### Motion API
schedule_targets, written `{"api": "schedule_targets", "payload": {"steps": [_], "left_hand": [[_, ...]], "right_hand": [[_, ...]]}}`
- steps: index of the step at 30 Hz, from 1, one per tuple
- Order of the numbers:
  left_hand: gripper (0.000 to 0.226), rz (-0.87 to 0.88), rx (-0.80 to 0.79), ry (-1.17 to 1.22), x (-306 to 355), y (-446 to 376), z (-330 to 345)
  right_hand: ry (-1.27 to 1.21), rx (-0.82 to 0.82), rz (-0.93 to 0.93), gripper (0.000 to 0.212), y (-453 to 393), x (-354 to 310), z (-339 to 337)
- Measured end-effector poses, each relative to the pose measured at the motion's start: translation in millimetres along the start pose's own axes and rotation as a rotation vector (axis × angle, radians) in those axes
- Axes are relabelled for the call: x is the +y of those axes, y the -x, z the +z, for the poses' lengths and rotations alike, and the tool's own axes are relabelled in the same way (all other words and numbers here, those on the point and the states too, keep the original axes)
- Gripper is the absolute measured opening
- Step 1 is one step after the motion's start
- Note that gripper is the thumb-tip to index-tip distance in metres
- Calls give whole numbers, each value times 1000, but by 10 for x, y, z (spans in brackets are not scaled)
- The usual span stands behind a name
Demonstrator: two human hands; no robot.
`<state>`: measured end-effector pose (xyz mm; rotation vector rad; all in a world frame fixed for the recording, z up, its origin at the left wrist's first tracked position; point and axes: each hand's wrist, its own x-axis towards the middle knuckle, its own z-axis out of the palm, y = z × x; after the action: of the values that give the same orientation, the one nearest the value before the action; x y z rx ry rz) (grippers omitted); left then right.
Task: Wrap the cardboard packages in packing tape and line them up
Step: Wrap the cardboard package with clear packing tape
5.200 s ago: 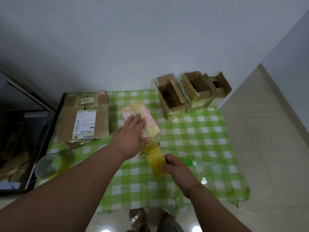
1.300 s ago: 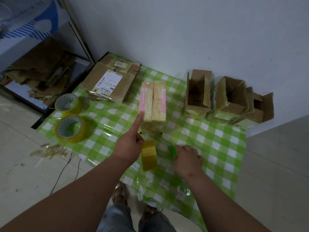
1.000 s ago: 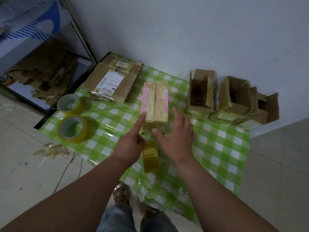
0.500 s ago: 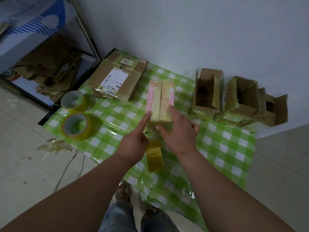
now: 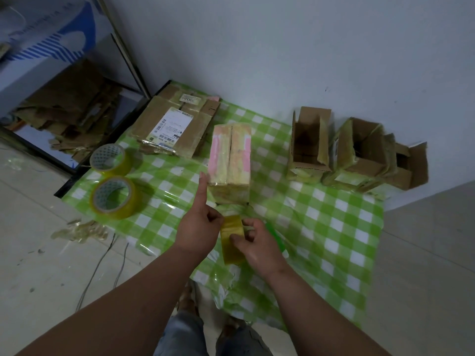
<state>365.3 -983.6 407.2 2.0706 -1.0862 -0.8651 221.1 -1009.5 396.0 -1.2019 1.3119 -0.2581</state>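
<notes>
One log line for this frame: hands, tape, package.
left hand: index finger touching package, holding tape roll | right hand: pinching tape roll | package: on checked cloth | phase: taping

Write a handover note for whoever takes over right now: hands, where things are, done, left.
Left hand: forefinger out against the pink package, other fingers at the tape roll.
Right hand: pinches the same roll, held on edge in front of the package.
Package lies mid-cloth, glossy with tape; a strip seems to run from it to the roll.
Two spare rolls left; labelled flat package rear left; three open boxes along the wall.
Left: cut the tape, wrap the rest, line up.
</notes>
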Motion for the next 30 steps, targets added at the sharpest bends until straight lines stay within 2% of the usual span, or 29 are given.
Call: {"api": "schedule_targets", "payload": {"steps": [3, 7, 12, 15, 20, 23, 25, 27, 30], "left_hand": [[110, -26, 31, 56, -6, 40, -12], [95, -31, 56, 122, 61, 94, -30], [40, -173, 0, 194, 248, 95, -147], [6, -210, 23, 256, 331, 97, -215], [19, -198, 68, 328, 426, 125, -320], [22, -199, 54, 349, 470, 126, -378], [22, -173, 58, 270, 469, 101, -430], [21, -154, 78, 225, 479, 81, -483], [20, -166, 104, 251, 492, 42, -521]], "right_hand": [[-39, -40, -20, 41, 49, -26, -20], [-41, -3, -65, 21, 106, -84, -72], [-14, 63, -152, 7, 172, -135, -118], [22, 59, -219, 14, 220, -189, -150], [0, -16, -265, 17, 316, -318, -242], [-61, -156, -204, 41, 398, -394, -293], [-46, -199, -199, 31, 433, -426, -334], [-24, -213, -216, 6, 437, -432, -382], [64, -199, -268, 12, 431, -479, -434]]}}
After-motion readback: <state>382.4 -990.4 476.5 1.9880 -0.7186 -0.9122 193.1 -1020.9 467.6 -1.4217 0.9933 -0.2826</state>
